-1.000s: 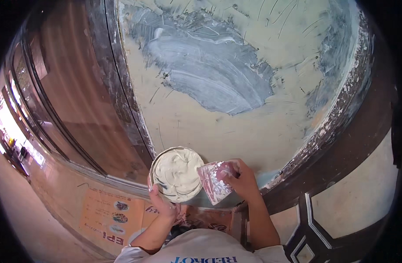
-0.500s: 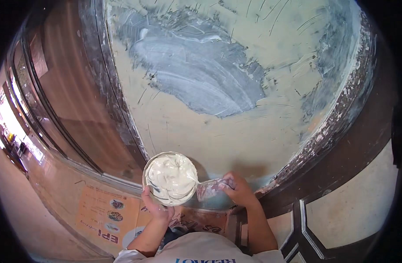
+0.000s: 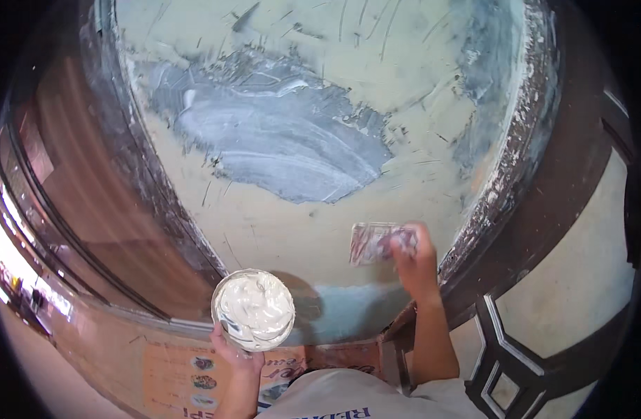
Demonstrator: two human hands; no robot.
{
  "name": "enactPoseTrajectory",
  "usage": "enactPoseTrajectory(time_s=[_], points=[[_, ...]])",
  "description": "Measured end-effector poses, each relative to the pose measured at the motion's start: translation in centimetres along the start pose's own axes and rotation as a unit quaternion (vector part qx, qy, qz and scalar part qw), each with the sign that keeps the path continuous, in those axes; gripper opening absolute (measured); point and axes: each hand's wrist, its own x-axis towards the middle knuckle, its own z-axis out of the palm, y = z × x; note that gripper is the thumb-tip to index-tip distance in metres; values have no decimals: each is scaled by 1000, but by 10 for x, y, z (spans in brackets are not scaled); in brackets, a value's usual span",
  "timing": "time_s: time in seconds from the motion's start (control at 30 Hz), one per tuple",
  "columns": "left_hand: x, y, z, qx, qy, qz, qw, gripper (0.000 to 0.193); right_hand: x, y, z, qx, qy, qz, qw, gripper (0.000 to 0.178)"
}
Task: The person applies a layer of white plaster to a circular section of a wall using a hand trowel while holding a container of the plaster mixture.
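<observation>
My left hand [image 3: 235, 355] grips a round tub [image 3: 215, 302] from its near left side. Creamy white putty [image 3: 256, 307] with a swirled surface fills it. In my right hand [image 3: 417, 255] is a wide, smeared putty knife [image 3: 368, 244], its flat blade pointing left. The blade is close to the lower part of the wall panel [image 3: 285, 244]; whether it touches cannot be told. Higher on the cream-coloured panel lies a large grey, irregular patch [image 3: 285, 146] with white streaks.
Dark, paint-flecked frames edge the panel, a left frame [image 3: 153, 174] and a right frame [image 3: 505, 174]. Glossy brown panelling [image 3: 90, 181] stands at the left. An orange printed sheet [image 3: 170, 377] lies below, and a dark lattice with pale panes [image 3: 551, 307] is at the lower right.
The putty knife has moved from the tub's rim up and right to the wall panel. The tub sits slightly lower and further left in view, and the view itself has shifted.
</observation>
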Motion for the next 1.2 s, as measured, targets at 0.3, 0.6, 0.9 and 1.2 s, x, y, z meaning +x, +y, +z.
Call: enactPoseTrajectory(time_s=[0.3,0.6,0.9,1.2], points=[[25,14,4,28,-52,-37,998,62,45,-58,-5,-283,135,-14,950,42],[47,17,10,32,-95,-62,993,62,39,-51,-7,-206,170,-54,962,43],[58,10,16,47,-116,-74,989,63,47,-59,-10,-306,185,-26,933,41],[54,4,14,34,-88,-87,992,57,52,-57,-25,-222,239,-59,943,38]])
